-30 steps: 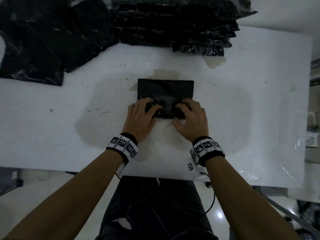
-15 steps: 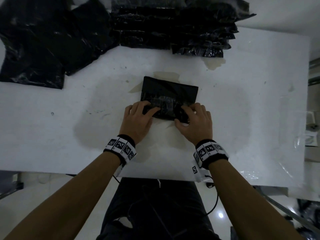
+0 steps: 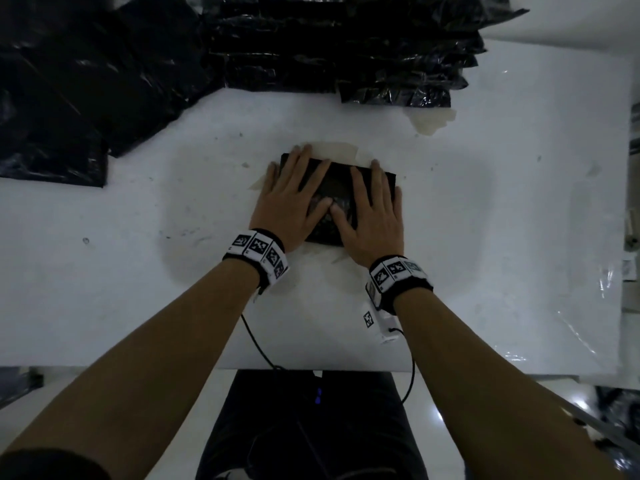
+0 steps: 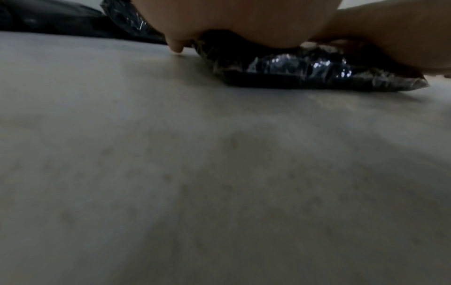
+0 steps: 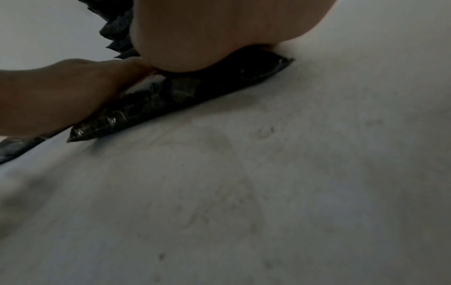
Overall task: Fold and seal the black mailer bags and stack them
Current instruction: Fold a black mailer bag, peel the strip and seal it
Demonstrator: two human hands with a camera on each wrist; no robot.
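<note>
The folded black mailer bag (image 3: pixel 335 188) lies flat mid-table (image 3: pixel 104 271), long axis left-to-right, slightly skewed. Both hands — left hand (image 3: pixel 292 199), right hand (image 3: pixel 372 216) — press it with straight, flat fingers, gripping nothing.

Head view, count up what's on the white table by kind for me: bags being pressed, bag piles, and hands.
Folded black mailer bag under the hands: 1
Stack of folded, sealed bags at the far edge: 1 stack; bags in it cannot be counted
Heap of loose unfolded bags at far left: 1 heap
Hands pressing flat: 2, left hand and right hand
Total: 5
</note>
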